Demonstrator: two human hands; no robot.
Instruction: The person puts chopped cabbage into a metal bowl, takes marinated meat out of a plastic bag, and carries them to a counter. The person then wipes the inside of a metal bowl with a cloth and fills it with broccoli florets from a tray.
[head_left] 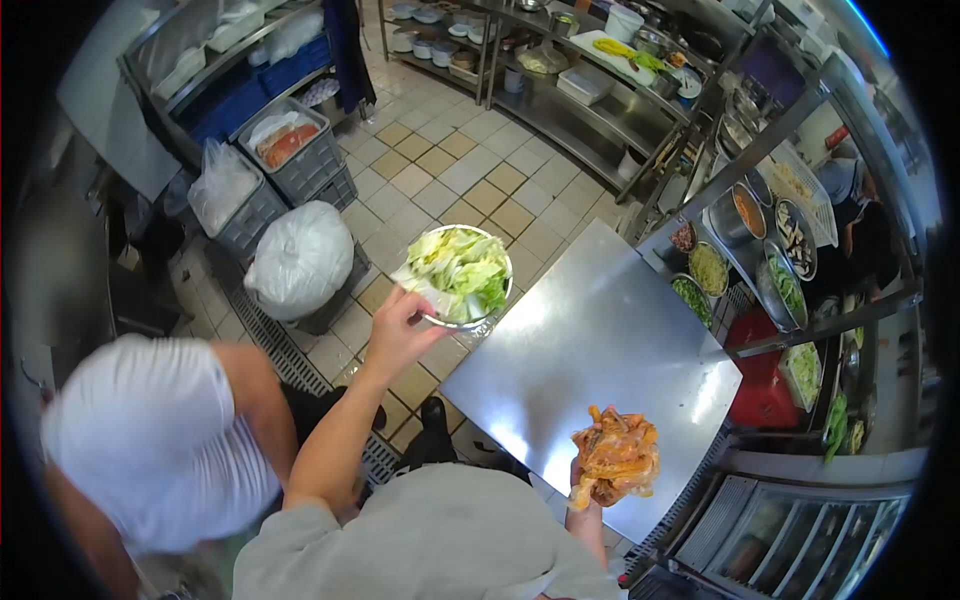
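My left hand [402, 328] grips the near edge of a round metal bowl [465, 325], thumb and fingers at the rim. Torn pale-green leaves [462, 265], like cabbage or lettuce, fill the bowl, which overlaps the tiled floor in this view. On the right, my right hand [584, 508] is closed under and around a lump of orange-brown meat [617, 455] that looks like poultry coated in sauce. Most of its fingers are hidden beneath the meat. Below both hands lies a shiny steel table [590, 330], nearest to the right one.
A person in white [165, 440] stands close at my left. Further left are grey crates [290, 155] and a full white bag [302, 260] on the floor. Pans of cut food [735, 215] line a rack on the right. Steel shelves [590, 120] stand at the back.
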